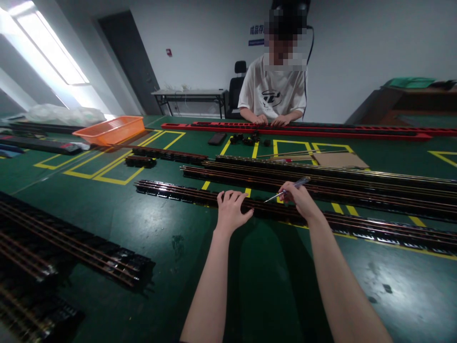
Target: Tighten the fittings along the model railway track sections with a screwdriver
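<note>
My left hand [233, 209] lies across a long black strip with copper-coloured rods [171, 190], fingers bent over its far edge and thumb on the near side. My right hand [298, 197] is closed round a slim screwdriver [303, 181] with a see-through handle. Its thin metal shaft slants down to the left, and the tip is at the same strip, just right of my left hand. Whether the tip touches cannot be made out. Directly behind lies a wider row of similar black strips [357, 186].
More strips [78, 243] lie at the left front of the green table [171, 295]. An orange basket [114, 131], a phone [217, 138], small black parts [246, 139] and cardboard [339, 160] lie farther back. Across the table, a person [273, 90] has both hands at long red rails [374, 131].
</note>
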The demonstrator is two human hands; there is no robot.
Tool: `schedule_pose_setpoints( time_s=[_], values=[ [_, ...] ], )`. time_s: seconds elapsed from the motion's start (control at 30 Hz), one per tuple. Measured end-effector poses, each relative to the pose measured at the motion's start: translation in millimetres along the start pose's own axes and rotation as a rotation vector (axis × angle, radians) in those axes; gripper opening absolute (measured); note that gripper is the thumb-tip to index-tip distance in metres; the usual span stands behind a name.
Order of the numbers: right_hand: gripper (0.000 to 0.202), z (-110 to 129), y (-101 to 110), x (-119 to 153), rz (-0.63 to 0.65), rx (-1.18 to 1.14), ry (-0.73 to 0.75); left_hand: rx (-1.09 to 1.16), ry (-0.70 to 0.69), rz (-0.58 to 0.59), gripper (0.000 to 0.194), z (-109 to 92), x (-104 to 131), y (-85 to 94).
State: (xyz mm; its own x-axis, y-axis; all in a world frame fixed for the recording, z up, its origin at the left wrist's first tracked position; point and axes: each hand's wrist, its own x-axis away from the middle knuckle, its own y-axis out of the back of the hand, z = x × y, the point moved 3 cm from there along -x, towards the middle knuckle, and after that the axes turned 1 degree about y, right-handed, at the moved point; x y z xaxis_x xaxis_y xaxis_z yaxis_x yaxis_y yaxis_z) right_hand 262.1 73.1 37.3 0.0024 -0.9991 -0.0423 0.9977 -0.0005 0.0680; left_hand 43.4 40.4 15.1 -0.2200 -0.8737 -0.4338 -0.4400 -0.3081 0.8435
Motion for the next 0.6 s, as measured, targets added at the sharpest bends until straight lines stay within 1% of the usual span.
schedule_pose_setpoints(
  time_s=[0.17,0.37,0.6],
  values=[
    [0.024,-0.9,-0.1,-0.2,-0.010,-0.007,-0.002,-0.015,0.015,-0.025,0.035,0.1,-0.9,-3.7],
    [0.024,-2.0,1.1,-0.3,-0.006,-0.006,0.000,-0.023,-0.030,-0.061,0.027,-3.3,-0.7,-4.3],
    [0.024,-1.6,1.9,-1.1,-0.010,-0.007,0.009,-0.004,-0.050,-0.075,0.033,-2.0,-0.7,-7.3]
  ],
)
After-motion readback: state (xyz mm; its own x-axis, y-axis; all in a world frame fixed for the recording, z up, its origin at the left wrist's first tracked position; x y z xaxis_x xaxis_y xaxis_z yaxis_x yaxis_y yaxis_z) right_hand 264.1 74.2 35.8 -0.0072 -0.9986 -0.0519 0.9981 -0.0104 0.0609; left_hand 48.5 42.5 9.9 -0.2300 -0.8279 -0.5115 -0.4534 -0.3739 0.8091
